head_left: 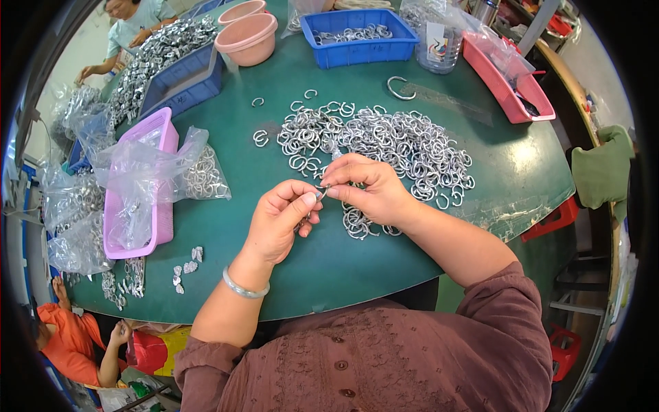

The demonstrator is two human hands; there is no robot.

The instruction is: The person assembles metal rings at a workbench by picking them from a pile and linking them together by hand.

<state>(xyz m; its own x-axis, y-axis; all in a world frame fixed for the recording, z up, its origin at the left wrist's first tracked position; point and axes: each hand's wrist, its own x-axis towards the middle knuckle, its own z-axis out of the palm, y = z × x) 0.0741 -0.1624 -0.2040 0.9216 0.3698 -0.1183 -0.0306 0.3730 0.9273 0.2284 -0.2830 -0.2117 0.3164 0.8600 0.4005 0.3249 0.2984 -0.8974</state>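
My left hand (287, 214) and my right hand (362, 182) meet over the near middle of the table, fingertips almost touching. Thumb and forefinger of each pinch a small metal ring (325, 193), mostly hidden by the fingers. The other fingers of my left hand curl inward, and something small may lie under them, but I cannot make it out. Just beyond and beneath my right hand spreads a large heap of silvery open rings (405, 147). A few loose open rings (261, 137) lie at the heap's left side.
A purple basket (165, 199) with plastic bags stands left, near small metal pieces (187, 268). Blue trays (360, 60), pink bowls (247, 42), a clear jar (439, 51) and a red tray (508, 82) line the far side. Two other people (72, 340) work at left.
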